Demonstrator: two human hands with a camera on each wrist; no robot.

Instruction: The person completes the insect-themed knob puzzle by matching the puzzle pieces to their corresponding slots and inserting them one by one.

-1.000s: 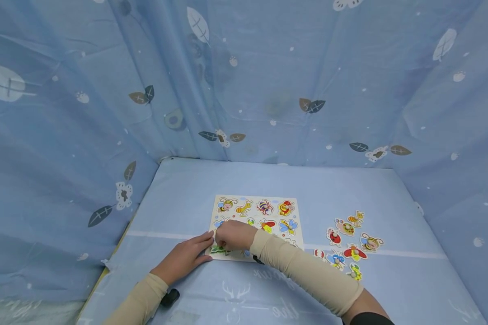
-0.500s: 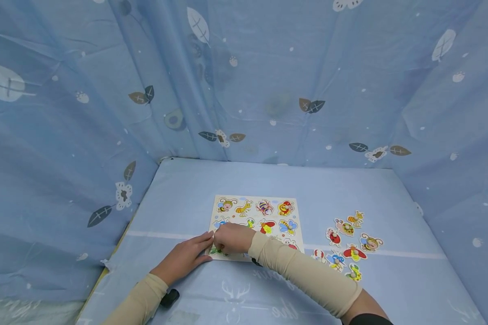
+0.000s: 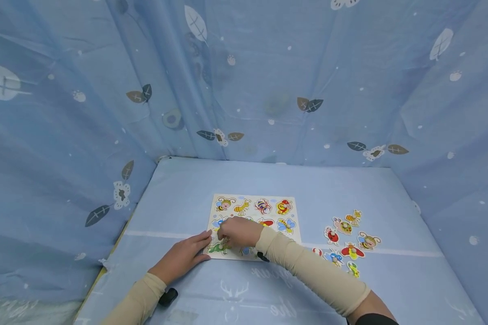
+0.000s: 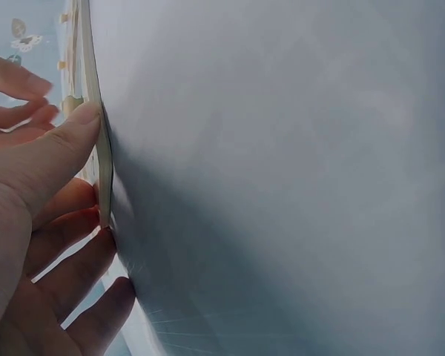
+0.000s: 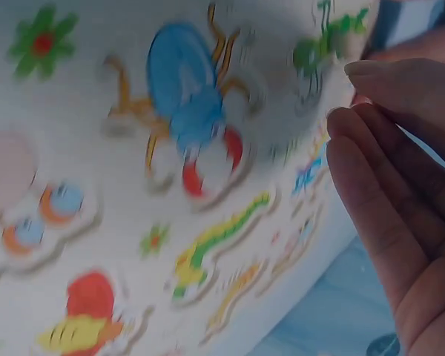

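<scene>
A pale puzzle board (image 3: 257,197) with printed insects lies flat on the table. My left hand (image 3: 182,257) rests beside its lower left corner, straight fingertips and thumb touching the edge; the left wrist view shows the thumb (image 4: 78,126) against the board's rim. Over the lower left of the board is my right hand (image 3: 241,231), covering several pictures. In the right wrist view its thumb (image 5: 386,78) and fingers stand apart with nothing between them. A green grasshopper (image 3: 216,248) shows just below those fingers, and a blue beetle (image 5: 184,81) appears close by.
Right of the board lie several loose knobbed insect pieces, among them a ladybug (image 3: 331,235), a bee (image 3: 368,242) and a red-winged insect (image 3: 352,251). A blue patterned curtain (image 3: 260,90) hangs behind the table (image 3: 187,180).
My right hand has drawn up and slightly right, its fingers parting from the grasshopper, which is now more in sight. My left hand stays at the corner; the head view has shifted a little.
</scene>
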